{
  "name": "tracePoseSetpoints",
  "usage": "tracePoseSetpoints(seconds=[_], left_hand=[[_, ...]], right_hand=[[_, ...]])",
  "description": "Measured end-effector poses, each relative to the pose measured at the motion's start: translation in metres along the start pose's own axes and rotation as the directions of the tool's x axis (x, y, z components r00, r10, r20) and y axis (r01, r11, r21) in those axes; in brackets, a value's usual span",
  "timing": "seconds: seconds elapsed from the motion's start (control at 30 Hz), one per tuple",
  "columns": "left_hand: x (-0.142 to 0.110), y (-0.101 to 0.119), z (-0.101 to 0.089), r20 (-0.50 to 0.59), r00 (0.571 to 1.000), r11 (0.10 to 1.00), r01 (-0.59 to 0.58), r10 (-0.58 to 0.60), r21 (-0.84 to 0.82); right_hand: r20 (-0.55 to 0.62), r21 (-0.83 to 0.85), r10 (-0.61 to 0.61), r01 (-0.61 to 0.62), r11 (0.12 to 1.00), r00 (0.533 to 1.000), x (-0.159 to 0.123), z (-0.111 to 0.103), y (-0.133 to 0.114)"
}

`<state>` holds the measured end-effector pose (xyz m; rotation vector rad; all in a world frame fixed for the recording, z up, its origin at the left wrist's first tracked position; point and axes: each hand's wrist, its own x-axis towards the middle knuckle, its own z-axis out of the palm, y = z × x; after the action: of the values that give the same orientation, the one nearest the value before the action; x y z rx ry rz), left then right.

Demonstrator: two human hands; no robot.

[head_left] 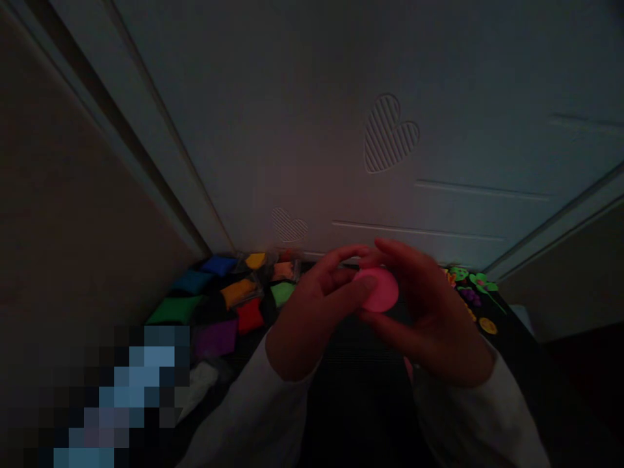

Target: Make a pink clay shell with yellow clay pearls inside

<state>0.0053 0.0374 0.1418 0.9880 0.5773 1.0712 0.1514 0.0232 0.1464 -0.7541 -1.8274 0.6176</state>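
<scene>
In dim light a round flat pink piece of clay sits between both hands, held above a dark mat. My left hand pinches its left side, thumb pressed on the face. My right hand cups it from the right and behind, fingers curled round its edge. Both arms wear white sleeves.
Several small packets of coloured clay in blue, green, orange, red and purple lie at the left by a white door with heart cut-outs. Small green, purple and yellow clay shapes lie on the mat at the right. A blurred patch covers the lower left.
</scene>
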Motion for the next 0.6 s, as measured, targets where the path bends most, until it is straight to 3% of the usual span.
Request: tracePoseSetpoints(seconds=[0.1,0.6], left_hand=[[-0.0009,0.0015,0.0018,0.002,1.0,1.0,0.028,-0.028,0.009],[-0.0025,0.0021,0.0025,-0.042,0.999,0.999,0.01,-0.008,0.05]], right_hand=[[-0.039,-0.021,-0.017,0.016,1.0,0.999,0.0006,-0.0002,-0.0003],[-0.004,-0.028,-0.019,0.019,0.999,1.0,0.001,-0.0012,-0.0003]])
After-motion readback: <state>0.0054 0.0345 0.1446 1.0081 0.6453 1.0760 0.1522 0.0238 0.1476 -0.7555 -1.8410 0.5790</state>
